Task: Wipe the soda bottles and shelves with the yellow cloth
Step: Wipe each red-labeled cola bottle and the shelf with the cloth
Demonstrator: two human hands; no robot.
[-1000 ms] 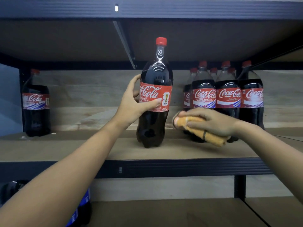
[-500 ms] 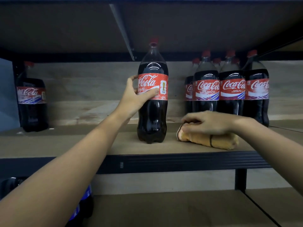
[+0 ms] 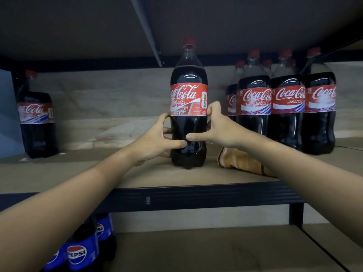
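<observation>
Bottle (image 3: 188,107) of cola, large and full, stands upright near the front middle of a wooden shelf (image 3: 82,173). Both hands grasp its lower body: the left hand (image 3: 157,140) curls round the left side, thumb across the front, and the right hand (image 3: 216,128) wraps the right side, thumb meeting the left thumb on the dark plastic below the red label.

It is smooth, glossy plastic with a waisted body, a lobed base and a small red cap. Filled almost to the neck, it is probably heavy, and the slick wall may slide in a loose hold; the narrower waist under the label looks like the surest place to take it, with two hands as here. The plastic would likely give a little under pressure but should not break.

Cloth (image 3: 241,161), yellow, soft and folded into a thick pad, lies on the shelf just to the right of the bottle, partly hidden by the right forearm; neither hand holds it.

More cola bottles (image 3: 284,107) stand grouped at the right, one alone (image 3: 37,122) at far left. Blue Pepsi bottles (image 3: 78,254) sit on the shelf below.
</observation>
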